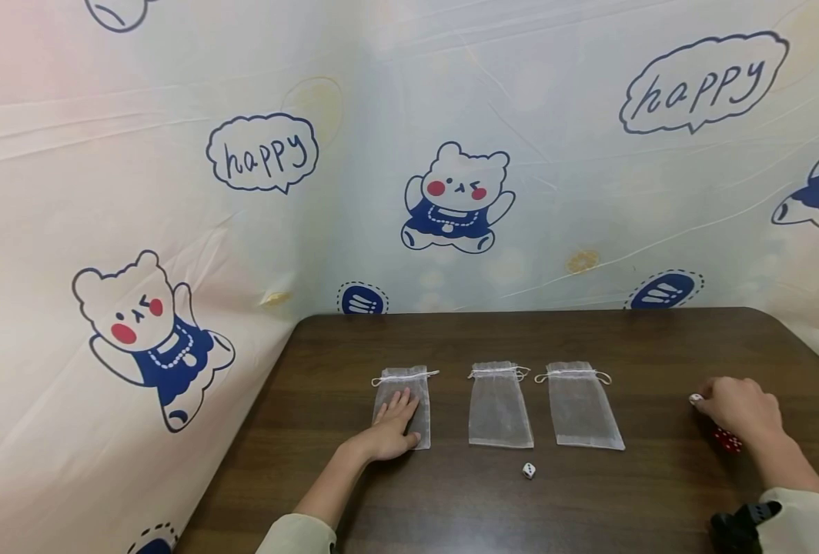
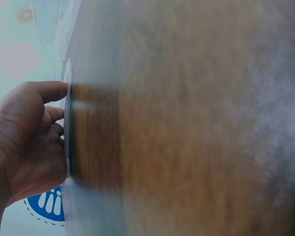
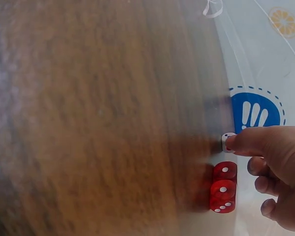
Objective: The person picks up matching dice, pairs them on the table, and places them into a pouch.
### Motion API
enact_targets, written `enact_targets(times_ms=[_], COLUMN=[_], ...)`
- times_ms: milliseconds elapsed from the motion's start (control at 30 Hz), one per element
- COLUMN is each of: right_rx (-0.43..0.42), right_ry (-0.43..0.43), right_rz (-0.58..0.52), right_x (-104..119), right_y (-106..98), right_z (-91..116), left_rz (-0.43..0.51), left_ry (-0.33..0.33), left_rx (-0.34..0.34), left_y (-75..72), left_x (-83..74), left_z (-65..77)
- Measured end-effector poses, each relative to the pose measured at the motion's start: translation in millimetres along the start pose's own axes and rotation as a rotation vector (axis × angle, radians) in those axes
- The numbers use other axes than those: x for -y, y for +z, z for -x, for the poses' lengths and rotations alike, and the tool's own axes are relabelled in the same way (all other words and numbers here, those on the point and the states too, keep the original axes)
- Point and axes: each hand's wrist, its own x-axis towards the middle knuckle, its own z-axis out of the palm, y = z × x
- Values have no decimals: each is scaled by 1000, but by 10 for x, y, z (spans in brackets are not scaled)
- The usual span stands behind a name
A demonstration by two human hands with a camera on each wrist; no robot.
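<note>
My left hand [image 1: 385, 437] lies with fingers extended on the leftmost sheer white drawstring bag [image 1: 423, 423]. In the left wrist view, the hand [image 2: 27, 137] is seen edge-on against the thin bag at the table surface. At the right, my right hand [image 1: 742, 412] pinches a small white die [image 1: 696, 398] at the thumb's tip. The right wrist view shows the thumb against this white die [image 3: 227, 142], beside red dice [image 3: 223, 189] with white pips. Those red dice [image 1: 728, 440] sit partly under the right hand in the head view.
A middle drawstring bag [image 1: 499, 412] and a right drawstring bag [image 1: 585, 412] lie flat on the brown wooden table [image 1: 451, 508]. Another white die [image 1: 529, 470] rests in front of the middle bag. A printed cloth [image 1: 555, 192] hangs behind the table.
</note>
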Motion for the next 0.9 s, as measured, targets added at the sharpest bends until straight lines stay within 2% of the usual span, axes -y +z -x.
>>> enact_targets(times_ms=[233, 433, 733, 900], right_rx=[-8, -60, -154, -269], right_ry=[-13, -65, -146, -248], right_rz=[-9, 4, 23, 66], right_x=[16, 113, 445, 697], right_y=[3, -34, -104, -144], right_z=[13, 34, 85, 120], left_rz=[1, 3, 14, 13], left_ry=[8, 10, 6, 7], left_rx=[-2, -4, -7, -9], left_y=[-3, -8, -9, -7], left_x=[-4, -12, -20, -22], left_z=[-5, 3, 9, 13])
